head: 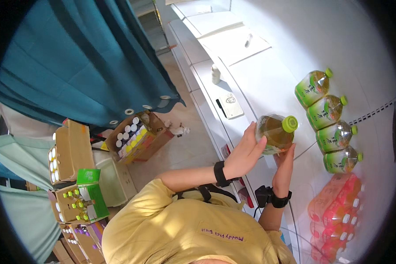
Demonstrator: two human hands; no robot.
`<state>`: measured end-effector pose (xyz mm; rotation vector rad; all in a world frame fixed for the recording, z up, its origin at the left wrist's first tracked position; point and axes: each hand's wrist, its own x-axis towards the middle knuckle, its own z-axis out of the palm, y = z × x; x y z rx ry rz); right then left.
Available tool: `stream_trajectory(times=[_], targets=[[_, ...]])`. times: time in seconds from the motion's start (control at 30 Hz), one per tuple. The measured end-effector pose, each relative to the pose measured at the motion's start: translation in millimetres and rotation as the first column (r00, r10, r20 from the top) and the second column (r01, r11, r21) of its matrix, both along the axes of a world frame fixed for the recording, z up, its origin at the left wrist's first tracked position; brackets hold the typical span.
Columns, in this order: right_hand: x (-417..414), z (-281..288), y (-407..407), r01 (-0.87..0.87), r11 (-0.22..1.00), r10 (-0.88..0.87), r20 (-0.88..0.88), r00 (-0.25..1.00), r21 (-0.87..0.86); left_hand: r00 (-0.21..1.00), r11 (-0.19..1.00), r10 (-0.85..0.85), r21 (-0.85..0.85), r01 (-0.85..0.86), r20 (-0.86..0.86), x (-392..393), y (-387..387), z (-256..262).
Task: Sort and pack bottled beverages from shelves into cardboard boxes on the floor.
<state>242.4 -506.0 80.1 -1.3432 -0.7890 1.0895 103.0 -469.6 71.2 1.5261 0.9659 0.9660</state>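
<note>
Both my hands hold a large plastic bottle of amber drink with a yellow-green cap, tilted with its cap toward the right. My left hand grips it from the left, the thumb lying along its side. At its lower side is my right hand, fingers partly hidden behind the bottle. Beyond it, to the right, several similar green-labelled bottles stand in a row on the white counter against the wall. Each of my wrists wears a black strap.
Pink-wrapped bottle packs stand at the lower right. A white notebook with a black pen and a white bottle lie along a lower ledge. Open cartons of bottles, a green carton and a blue curtain are on the left.
</note>
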Motion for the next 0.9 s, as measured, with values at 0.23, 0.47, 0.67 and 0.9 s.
stream_trajectory(times=[0.23, 0.47, 0.67, 0.9], targets=[[-60.9, -4.3, -10.4, -0.187, 0.979, 0.186, -0.026, 0.982, -0.076, 0.983, 0.984, 0.177, -0.018, -0.178, -0.055, -69.2, -33.7, -2.5], [-154.2, -7.3, -43.9, -0.421, 0.902, 0.411, -0.101, 0.906, -0.099, 0.909, 0.914, 0.386, -0.067, -0.4, -0.155, -162.5, -98.7, -2.1], [-233.6, -20.0, -89.5, -0.634, 0.765, 0.613, -0.174, 0.77, -0.115, 0.806, 0.806, 0.57, -0.081, -0.586, -0.159, -237.1, -172.5, -8.9], [-310.4, -28.9, -143.2, -0.773, 0.626, 0.758, -0.151, 0.635, -0.105, 0.666, 0.658, 0.739, -0.104, -0.746, -0.102, -307.6, -252.9, -11.9]])
